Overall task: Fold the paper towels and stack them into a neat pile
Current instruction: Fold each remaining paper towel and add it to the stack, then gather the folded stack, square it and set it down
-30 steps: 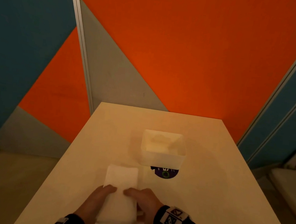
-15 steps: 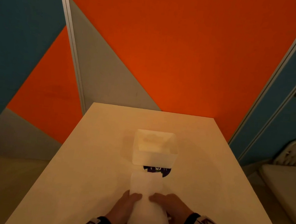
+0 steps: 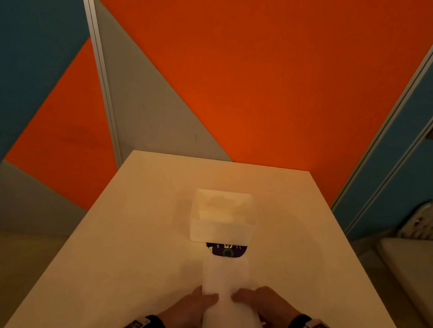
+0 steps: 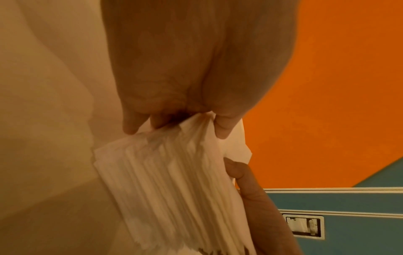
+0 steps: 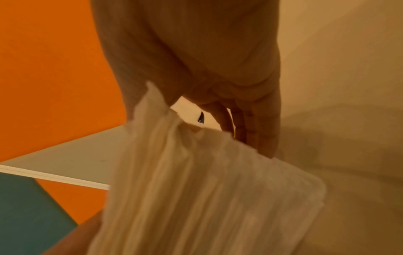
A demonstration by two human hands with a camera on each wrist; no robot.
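Both hands [image 3: 224, 309] grip a paper towel stack [image 3: 226, 279] before a white bin [image 3: 221, 231]

Near end of white paper towel stack [image 3: 224, 309] cut off by head view's lower edge. Purple printed label [image 3: 226, 250] half hidden between translucent white plastic box [image 3: 221, 227] and stack; lettering unreadable. Box contents blurred. Right wrist view smeared.

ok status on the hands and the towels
Left hand and right hand grip towel stack by its sides. Stack on table. White box just beyond.
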